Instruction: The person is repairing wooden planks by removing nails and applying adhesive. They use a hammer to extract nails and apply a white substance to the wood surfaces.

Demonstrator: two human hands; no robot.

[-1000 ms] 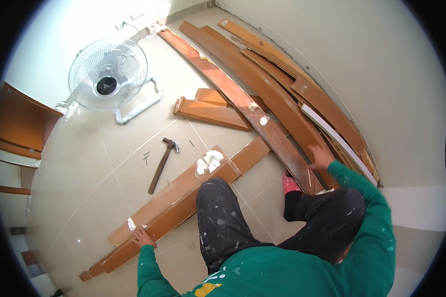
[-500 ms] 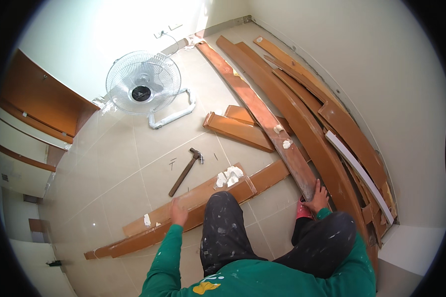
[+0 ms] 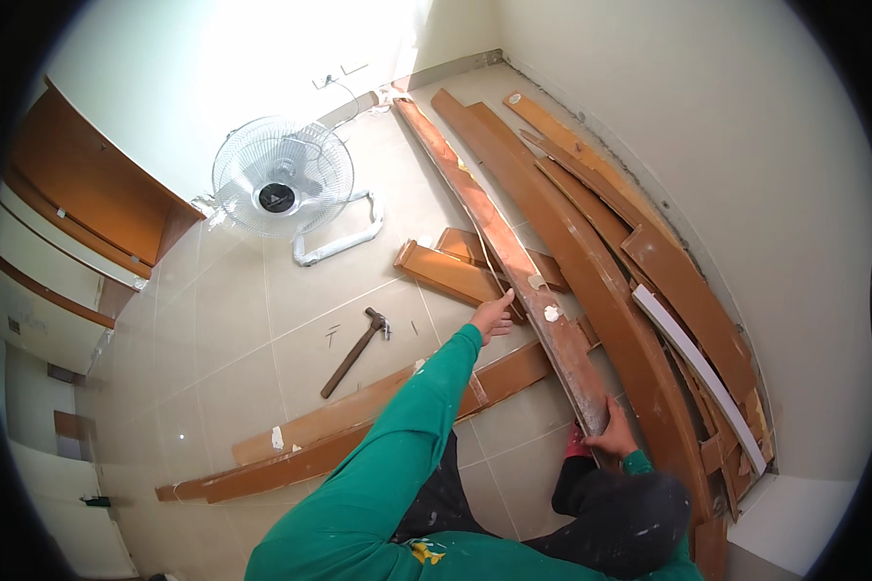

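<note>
A long, weathered reddish-brown board [image 3: 560, 339] runs diagonally from the far corner toward me, with white scraps stuck on it. My right hand [image 3: 608, 429] grips its near end, beside my foot in a pink shoe [image 3: 573, 443]. My left hand [image 3: 492, 315] is stretched out just left of the board's middle, fingers apart, by the ends of two shorter brown pieces [image 3: 441, 271] lying under it. Below my left arm, two stacked planks [image 3: 261, 474] lie on the tiles. A claw hammer [image 3: 351, 353] with a wooden handle rests to the left, among several loose nails [image 3: 331, 334].
More brown boards [image 3: 668, 281] and a white strip [image 3: 697, 373] are piled along the right wall [image 3: 746, 155]. A silver fan [image 3: 252, 165] with a white tubular frame sits by the back wall, under an outlet. Orange-brown open cabinetry [image 3: 87, 194] stands at the left.
My left hand has moved up and right from the lower planks toward the long board's middle. My right hand has come down from the neighbouring boards and taken hold of the long board's near end.
</note>
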